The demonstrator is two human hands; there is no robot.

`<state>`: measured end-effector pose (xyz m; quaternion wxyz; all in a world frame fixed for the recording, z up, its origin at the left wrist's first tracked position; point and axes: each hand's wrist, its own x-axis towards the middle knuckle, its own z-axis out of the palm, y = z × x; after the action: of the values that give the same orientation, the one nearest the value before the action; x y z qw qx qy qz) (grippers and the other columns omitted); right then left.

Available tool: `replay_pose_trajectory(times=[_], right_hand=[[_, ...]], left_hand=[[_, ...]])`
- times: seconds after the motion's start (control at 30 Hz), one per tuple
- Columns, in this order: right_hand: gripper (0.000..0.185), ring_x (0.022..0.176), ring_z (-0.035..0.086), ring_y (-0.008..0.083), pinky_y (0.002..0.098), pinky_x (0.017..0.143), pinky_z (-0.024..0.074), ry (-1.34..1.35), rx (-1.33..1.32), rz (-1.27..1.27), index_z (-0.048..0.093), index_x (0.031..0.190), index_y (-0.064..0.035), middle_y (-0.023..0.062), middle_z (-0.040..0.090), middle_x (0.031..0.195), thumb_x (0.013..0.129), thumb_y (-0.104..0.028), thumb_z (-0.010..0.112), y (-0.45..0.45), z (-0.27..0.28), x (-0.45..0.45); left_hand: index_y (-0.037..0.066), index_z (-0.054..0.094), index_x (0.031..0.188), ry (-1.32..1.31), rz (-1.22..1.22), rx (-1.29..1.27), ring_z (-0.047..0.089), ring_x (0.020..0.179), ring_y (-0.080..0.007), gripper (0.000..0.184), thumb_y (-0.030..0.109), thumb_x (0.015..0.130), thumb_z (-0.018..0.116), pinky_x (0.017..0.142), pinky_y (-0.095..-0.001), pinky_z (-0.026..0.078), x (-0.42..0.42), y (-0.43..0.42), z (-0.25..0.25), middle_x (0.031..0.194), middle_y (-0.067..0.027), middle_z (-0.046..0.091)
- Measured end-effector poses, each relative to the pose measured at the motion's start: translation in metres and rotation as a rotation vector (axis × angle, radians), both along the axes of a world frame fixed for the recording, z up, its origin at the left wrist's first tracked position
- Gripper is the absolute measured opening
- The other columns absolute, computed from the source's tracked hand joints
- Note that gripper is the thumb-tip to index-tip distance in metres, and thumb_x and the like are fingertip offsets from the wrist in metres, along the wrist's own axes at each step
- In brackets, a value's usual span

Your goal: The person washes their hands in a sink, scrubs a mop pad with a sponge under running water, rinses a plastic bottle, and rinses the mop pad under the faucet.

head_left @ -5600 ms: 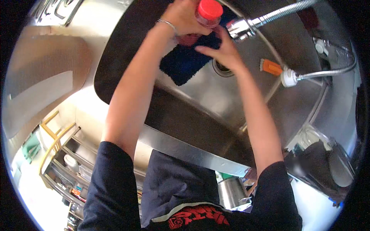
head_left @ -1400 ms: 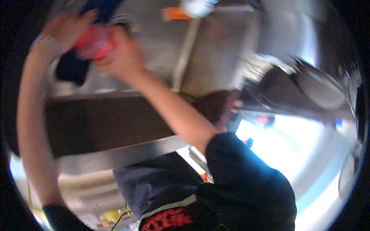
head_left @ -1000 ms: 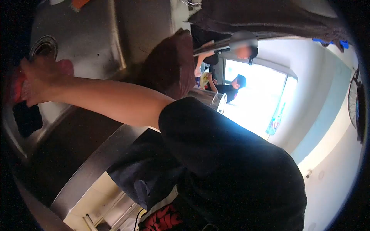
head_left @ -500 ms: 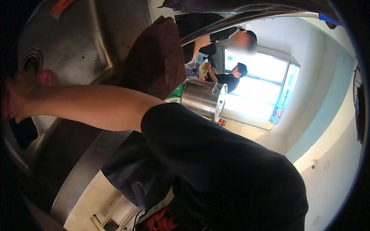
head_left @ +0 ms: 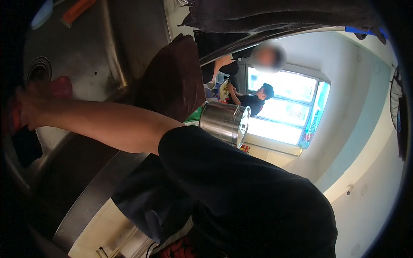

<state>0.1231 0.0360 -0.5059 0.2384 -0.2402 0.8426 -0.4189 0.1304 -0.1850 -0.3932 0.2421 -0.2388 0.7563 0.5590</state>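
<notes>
My right hand (head_left: 31, 105) reaches down into a metal sink (head_left: 81, 56) at the left edge of the view, its forearm bare below a black sleeve. Motion and shadow smear the fingers. A soft-looking red thing (head_left: 62, 87) shows on both sides of the hand, which appears closed around it; its kind is unclear. Close by are the round drain (head_left: 38, 71) and a black cloth-like thing (head_left: 26, 148). My left hand is out of view.
An orange brush (head_left: 77, 13) and a pale blue object (head_left: 41, 13) lie in the sink. Beyond it are a dark brown sheet or bag (head_left: 172, 77) and a large steel pot (head_left: 223, 122). Two people work near the window (head_left: 282, 109). The picture is turned sideways.
The view has shifted, so the background sits lower and more of the brush and pale blue object shows. My right hand stays near the drain, and more of the red thing is visible.
</notes>
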Motion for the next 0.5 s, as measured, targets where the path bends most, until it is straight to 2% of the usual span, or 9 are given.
replay_pose_trajectory(times=[0.03,0.17,0.23,0.27,0.33,0.37,0.43,0.5], right_hand=[[0.074,0.102,0.063,0.0319,0.0456,0.091,0.0509,-0.005,0.004,0.004,0.055,0.126,-0.0051,0.0190,0.065,0.109,0.061,-0.021,0.086,0.000,-0.001,0.000],[0.073,0.101,0.064,0.0306,0.0450,0.092,0.0509,-0.024,0.037,0.024,0.055,0.126,-0.0050,0.0184,0.065,0.108,0.062,-0.020,0.085,0.004,0.001,0.001],[0.072,0.101,0.064,0.0300,0.0447,0.092,0.0509,-0.023,0.064,0.031,0.055,0.126,-0.0050,0.0181,0.066,0.108,0.062,-0.019,0.085,0.010,0.002,-0.002],[0.072,0.101,0.064,0.0297,0.0445,0.092,0.0509,-0.021,0.073,0.036,0.055,0.126,-0.0049,0.0180,0.066,0.108,0.063,-0.019,0.085,0.010,0.002,-0.003],[0.071,0.101,0.065,0.0291,0.0442,0.092,0.0508,-0.010,0.095,0.060,0.055,0.126,-0.0049,0.0177,0.066,0.108,0.063,-0.018,0.085,0.010,0.003,-0.006],[0.071,0.101,0.065,0.0288,0.0441,0.092,0.0508,-0.003,0.109,0.081,0.055,0.126,-0.0049,0.0176,0.066,0.108,0.063,-0.018,0.085,0.010,0.003,-0.008],[0.071,0.100,0.065,0.0294,0.0438,0.090,0.0521,0.088,0.195,0.144,0.057,0.125,-0.0063,0.0162,0.067,0.107,0.062,-0.018,0.086,0.029,0.011,-0.012],[0.071,0.098,0.067,0.0305,0.0433,0.085,0.0548,0.268,0.314,0.274,0.060,0.124,-0.0092,0.0136,0.069,0.105,0.059,-0.019,0.089,0.046,0.028,-0.014]], left_hand=[[-0.004,0.061,0.115,-0.093,-0.333,-0.248,0.063,0.093,-0.0234,0.076,0.065,0.098,0.036,0.084,-0.0345,0.048,0.002,-0.021,-0.023,0.098,-0.0145,0.066],[-0.003,0.062,0.110,-0.218,-0.401,-0.211,0.062,0.081,-0.0215,0.075,0.066,0.098,0.036,0.076,-0.0350,0.048,0.002,-0.013,-0.021,0.088,-0.0106,0.065],[-0.002,0.063,0.110,-0.034,-0.542,-0.176,0.062,0.080,-0.0206,0.072,0.065,0.097,0.040,0.076,-0.0338,0.048,0.002,-0.015,-0.016,0.087,-0.0093,0.064],[-0.002,0.063,0.110,-0.032,-0.547,-0.177,0.062,0.080,-0.0206,0.072,0.065,0.097,0.040,0.076,-0.0338,0.048,0.002,-0.015,-0.018,0.087,-0.0093,0.064],[0.000,0.063,0.115,-0.060,-0.383,-0.048,0.061,0.081,-0.0202,0.067,0.062,0.097,0.044,0.076,-0.0344,0.047,0.005,-0.013,-0.024,0.092,-0.0088,0.064],[0.000,0.063,0.115,-0.067,-0.388,-0.060,0.061,0.081,-0.0202,0.067,0.062,0.097,0.044,0.076,-0.0344,0.047,0.004,-0.010,-0.022,0.092,-0.0088,0.064],[0.003,0.059,0.127,-0.180,-0.412,-0.203,0.062,0.091,-0.0203,0.064,0.059,0.097,0.048,0.082,-0.0350,0.047,-0.002,0.005,-0.019,0.107,-0.0098,0.065],[0.006,0.057,0.130,-0.005,-0.414,-0.245,0.062,0.099,-0.0241,0.061,0.056,0.096,0.050,0.087,-0.0371,0.048,0.008,-0.004,-0.050,0.114,-0.0121,0.064]])
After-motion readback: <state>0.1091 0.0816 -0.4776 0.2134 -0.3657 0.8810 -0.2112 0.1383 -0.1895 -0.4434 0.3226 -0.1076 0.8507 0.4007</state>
